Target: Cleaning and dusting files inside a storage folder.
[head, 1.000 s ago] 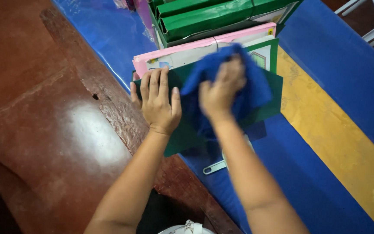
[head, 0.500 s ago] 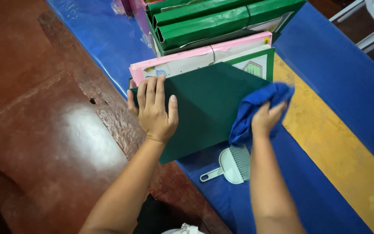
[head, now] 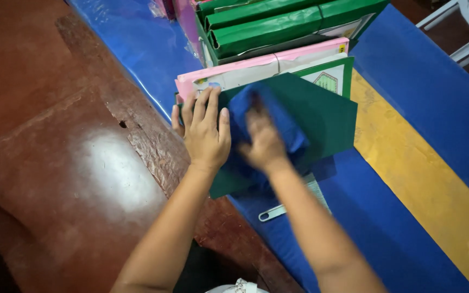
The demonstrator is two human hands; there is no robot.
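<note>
Left hand [head: 206, 133] flat, fingers spread, pinning the left edge of a dark green folder [head: 310, 116] at frame centre. Right hand [head: 264, 142], motion-blurred, pressed palm-down on a blue cloth [head: 264, 116] on the folder cover; can't tell whether its fingers grip the cloth. Pink folder [head: 256, 68] and a green-bordered white sheet [head: 327, 81] just above it. Green binders [head: 278, 24] stacked at top centre. Small pale dustpan [head: 294, 203] partly under the right forearm. Blue and yellow cover [head: 424, 163] on the right; bare brown tabletop [head: 55, 163] open on the left.
</note>
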